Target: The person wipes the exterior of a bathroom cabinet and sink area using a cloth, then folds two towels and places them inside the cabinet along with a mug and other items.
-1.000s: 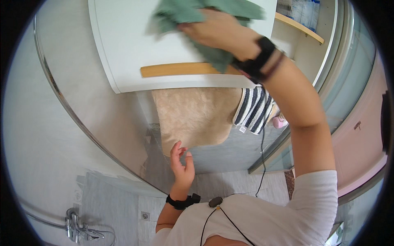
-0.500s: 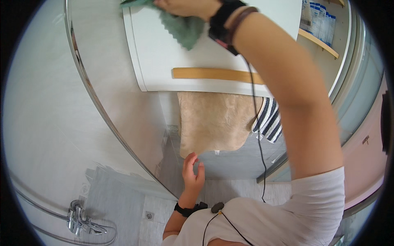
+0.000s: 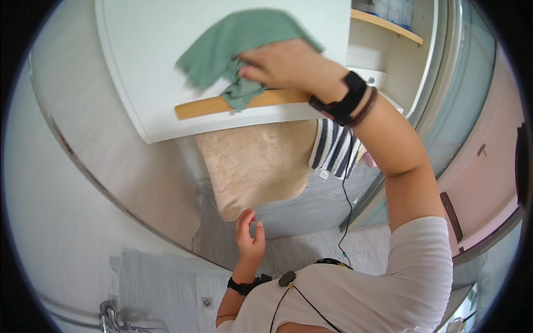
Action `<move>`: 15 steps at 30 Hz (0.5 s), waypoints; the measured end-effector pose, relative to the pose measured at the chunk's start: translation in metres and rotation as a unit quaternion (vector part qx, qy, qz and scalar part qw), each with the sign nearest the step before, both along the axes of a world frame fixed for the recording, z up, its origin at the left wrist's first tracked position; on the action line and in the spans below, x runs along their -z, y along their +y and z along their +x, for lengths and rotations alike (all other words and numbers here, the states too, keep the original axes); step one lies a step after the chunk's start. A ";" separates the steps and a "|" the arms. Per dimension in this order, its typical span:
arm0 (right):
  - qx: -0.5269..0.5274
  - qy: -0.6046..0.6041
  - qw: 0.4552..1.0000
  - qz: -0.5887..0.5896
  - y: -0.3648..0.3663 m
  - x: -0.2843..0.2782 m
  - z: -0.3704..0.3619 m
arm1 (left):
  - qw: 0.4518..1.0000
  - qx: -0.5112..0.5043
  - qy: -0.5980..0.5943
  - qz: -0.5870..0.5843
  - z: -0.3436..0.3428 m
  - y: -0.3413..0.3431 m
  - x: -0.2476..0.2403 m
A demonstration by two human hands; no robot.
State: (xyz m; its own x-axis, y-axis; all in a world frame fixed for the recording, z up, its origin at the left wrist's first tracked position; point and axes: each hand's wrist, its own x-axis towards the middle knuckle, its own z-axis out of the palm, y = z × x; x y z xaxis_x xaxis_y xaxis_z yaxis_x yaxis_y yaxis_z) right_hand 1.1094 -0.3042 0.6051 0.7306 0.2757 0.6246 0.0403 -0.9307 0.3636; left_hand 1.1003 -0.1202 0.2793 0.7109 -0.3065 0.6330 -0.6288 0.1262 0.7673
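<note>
My right hand [image 3: 286, 64] is closed on a green cloth [image 3: 239, 44] and presses it against a white cabinet door [image 3: 145, 77]. The cloth spreads out above and left of my fingers, its edge blurred. One corner of it drapes over the light wooden handle strip [image 3: 194, 106] along the door's lower part. My left hand [image 3: 250, 238] hangs low with the thumb and fingers apart and nothing in it. It is just below the lower edge of a beige towel [image 3: 261, 161]. Whether it touches the towel I cannot tell.
A striped towel [image 3: 333, 147] hangs beside the beige one. Open shelves [image 3: 388, 26] with packets stand right of the door. A curved metal-edged glass panel [image 3: 111, 191] rises at left, with a shower tap [image 3: 111, 319] below. A black cable [image 3: 348, 205] dangles from my right wrist.
My right hand has brought the green cloth from the door's upper left down and rightward, close to the handle strip. The whole view has swung right. My left hand stays low.
</note>
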 end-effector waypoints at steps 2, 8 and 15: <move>0.067 -0.101 0.992 0.025 -0.026 -0.015 -0.025 | 1.000 0.015 0.004 0.008 -0.001 -0.005 0.000; 0.108 -0.077 0.991 0.031 -0.054 0.032 -0.048 | 0.998 0.040 -0.028 0.033 -0.005 -0.017 -0.011; 0.031 -0.266 0.955 0.131 -0.089 0.121 -0.063 | 0.988 0.082 -0.109 0.068 -0.010 -0.047 -0.034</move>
